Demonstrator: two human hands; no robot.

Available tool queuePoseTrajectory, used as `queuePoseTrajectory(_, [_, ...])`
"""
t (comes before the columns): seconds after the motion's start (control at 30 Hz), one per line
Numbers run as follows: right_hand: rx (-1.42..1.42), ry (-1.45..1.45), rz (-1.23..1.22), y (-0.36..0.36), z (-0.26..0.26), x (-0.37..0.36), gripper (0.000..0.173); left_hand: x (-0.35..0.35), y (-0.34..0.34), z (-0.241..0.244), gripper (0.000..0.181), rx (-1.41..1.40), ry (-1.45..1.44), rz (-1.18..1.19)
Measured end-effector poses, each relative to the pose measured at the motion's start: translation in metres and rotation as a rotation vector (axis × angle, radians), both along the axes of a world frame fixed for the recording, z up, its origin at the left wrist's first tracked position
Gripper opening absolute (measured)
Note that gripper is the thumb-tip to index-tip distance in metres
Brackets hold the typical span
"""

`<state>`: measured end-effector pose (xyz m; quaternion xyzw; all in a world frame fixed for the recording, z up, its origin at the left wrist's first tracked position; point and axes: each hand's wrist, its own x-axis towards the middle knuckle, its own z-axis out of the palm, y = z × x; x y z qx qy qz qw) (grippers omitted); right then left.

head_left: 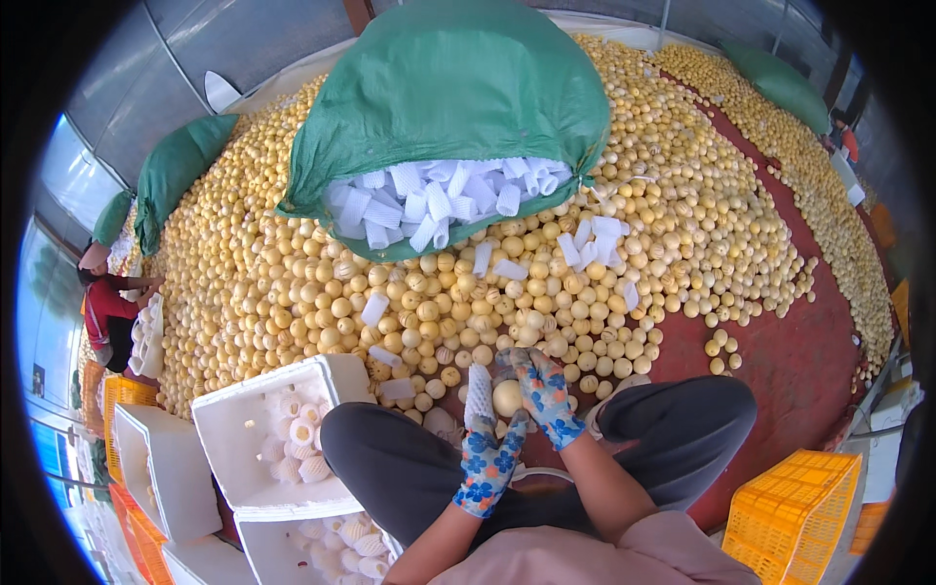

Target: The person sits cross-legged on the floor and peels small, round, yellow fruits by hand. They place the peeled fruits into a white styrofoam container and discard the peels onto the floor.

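My left hand (485, 468), in a blue-flowered glove, holds a white foam mesh sleeve (479, 393) upright. Close beside it my right hand (542, 395), gloved alike, has its fingers around a round pale-yellow fruit (507, 398), likely a melon. The fruit is next to the sleeve, not inside it. Before me spreads a large heap of similar yellow fruits (292, 285), some with brown stripes. On the heap lies a green woven sack (453, 88), its mouth towards me, full of foam sleeves (439, 201). Several loose sleeves (603, 238) lie on the fruits.
White foam boxes (256, 409) with sleeved fruits (300, 439) stand at my left. A yellow plastic crate (793, 512) is at the lower right, on the red floor (786, 365) side. A person (110, 314) works at the far left; another (848, 142) shows partly at the far right.
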<state>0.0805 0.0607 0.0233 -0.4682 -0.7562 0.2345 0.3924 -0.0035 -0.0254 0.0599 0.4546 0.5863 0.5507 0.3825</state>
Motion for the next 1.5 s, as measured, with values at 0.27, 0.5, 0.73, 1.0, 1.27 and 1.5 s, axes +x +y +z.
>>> queuePoseTrajectory(0.27, [0.054,0.173,-0.196,-0.009,0.017,0.013,0.016,0.006,-0.009,-0.001,0.051,-0.002,-0.382,-0.146])
queuePoseTrajectory(0.5, [-0.578,0.514,0.193,-0.010,-0.053,0.047,0.033,-0.004,0.003,-0.002,0.050,-0.291,-1.383,-0.118])
queuePoseTrajectory(0.73, [-0.334,0.024,0.603,-0.021,-0.023,0.044,0.044,-0.022,0.008,-0.025,0.059,-0.275,-1.720,-0.242])
queuePoseTrajectory(1.0, [-0.312,0.149,0.210,-0.006,-0.042,0.007,0.039,-0.038,0.033,-0.074,0.034,-0.304,-0.198,0.122])
queuePoseTrajectory(1.27, [-0.083,0.266,0.714,0.061,-0.057,-0.024,0.035,-0.065,0.052,-0.076,0.054,-0.239,-1.017,0.241])
queuePoseTrajectory(1.5, [0.249,-0.783,-0.104,0.240,-0.137,-0.031,0.031,-0.050,0.080,-0.066,0.047,-0.286,-0.911,0.342])
